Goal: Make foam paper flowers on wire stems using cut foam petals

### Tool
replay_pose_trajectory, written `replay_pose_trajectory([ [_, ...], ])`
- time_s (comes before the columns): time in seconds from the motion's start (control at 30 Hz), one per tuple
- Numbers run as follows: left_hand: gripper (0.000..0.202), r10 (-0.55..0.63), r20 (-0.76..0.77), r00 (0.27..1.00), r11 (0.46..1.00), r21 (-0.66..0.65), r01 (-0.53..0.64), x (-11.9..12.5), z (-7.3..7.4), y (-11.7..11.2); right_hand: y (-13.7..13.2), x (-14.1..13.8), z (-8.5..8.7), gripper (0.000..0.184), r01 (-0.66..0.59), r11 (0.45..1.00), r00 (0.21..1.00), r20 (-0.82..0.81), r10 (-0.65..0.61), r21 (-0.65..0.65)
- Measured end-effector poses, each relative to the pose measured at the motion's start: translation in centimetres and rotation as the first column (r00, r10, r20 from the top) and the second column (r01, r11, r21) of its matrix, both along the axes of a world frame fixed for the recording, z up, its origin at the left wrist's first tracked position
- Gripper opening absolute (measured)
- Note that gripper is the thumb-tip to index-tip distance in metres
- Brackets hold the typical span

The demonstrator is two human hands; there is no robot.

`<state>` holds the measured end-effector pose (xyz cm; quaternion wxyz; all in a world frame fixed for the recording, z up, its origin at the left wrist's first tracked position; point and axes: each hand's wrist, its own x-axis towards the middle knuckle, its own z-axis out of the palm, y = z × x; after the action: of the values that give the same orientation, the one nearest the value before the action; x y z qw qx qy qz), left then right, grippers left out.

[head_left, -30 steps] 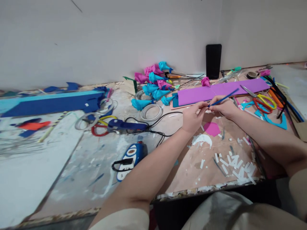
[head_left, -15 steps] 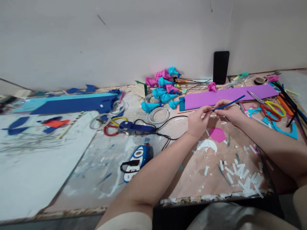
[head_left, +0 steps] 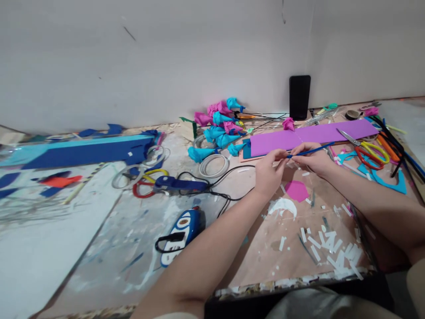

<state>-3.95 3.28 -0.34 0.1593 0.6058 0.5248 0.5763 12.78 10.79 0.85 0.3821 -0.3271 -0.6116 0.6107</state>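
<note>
In front of the purple sheet [head_left: 318, 134], both my hands are pinched on a thin blue stem [head_left: 317, 149] that looks like a pipe cleaner. My left hand [head_left: 269, 170] closes thumb and fingertips on its near end. Close beside it, my right hand [head_left: 314, 158] grips the same piece, and the far end sticks out to the upper right. A pink paper disc [head_left: 297, 191] lies on the table below the hands. Pink and light-blue paper flowers [head_left: 216, 136] on dark stems are heaped behind my left hand.
Scissors with red and yellow handles [head_left: 370, 155] lie right of my right hand. A dark phone [head_left: 299, 97] leans on the wall. Left of my arm are a tape roll [head_left: 214, 166], a corded blue tool [head_left: 181, 183] and a blue-white device [head_left: 182, 235]. White strips [head_left: 332, 248] litter the front.
My view has turned a little, so the scene sits further left and mostly lower. Both hands still pinch the blue stem, with only a slight shift of the fingers.
</note>
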Motion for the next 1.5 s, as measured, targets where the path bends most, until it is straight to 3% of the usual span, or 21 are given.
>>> replay_pose_trajectory([
  [0.13, 0.007, -0.014, 0.015, 1.0, 0.999, -0.051, 0.015, -0.2, -0.3, 0.3, 0.0, -0.1, 0.3, 0.031, 0.03, 0.999, 0.999, 0.011, -0.031, 0.03],
  [0.47, 0.006, -0.105, 0.012, 0.994, 0.99, -0.091, 0.106, -0.1, 0.2, 0.3, 0.4, -0.1, -0.3, 0.029, -0.003, 0.999, 0.998, -0.063, 0.006, 0.041],
  [0.57, 0.008, -0.107, -0.023, 0.994, 0.989, -0.101, 0.104, -0.1, 0.4, 0.3, 0.3, -0.1, -0.3, 0.033, -0.024, 1.0, 0.997, -0.073, 0.025, 0.02],
  [0.97, 0.007, -0.089, -0.149, 0.985, 0.991, -0.112, 0.072, -0.4, 0.2, 0.2, -0.4, 0.1, 0.3, 0.023, -0.001, 0.988, 0.999, 0.033, -0.004, 0.153],
  [1.33, 0.008, -0.169, -0.062, 0.984, 0.976, -0.153, 0.158, -0.3, 0.4, 0.2, -0.4, 0.1, 0.3, 0.033, -0.024, 0.999, 1.0, 0.0, 0.024, 0.046],
  [1.5, 0.01, -0.185, -0.108, 0.977, 0.97, -0.182, 0.163, -0.3, 0.6, 0.1, -0.8, 0.2, 0.7, 0.033, -0.02, 0.999, 0.999, 0.033, 0.018, 0.05],
])
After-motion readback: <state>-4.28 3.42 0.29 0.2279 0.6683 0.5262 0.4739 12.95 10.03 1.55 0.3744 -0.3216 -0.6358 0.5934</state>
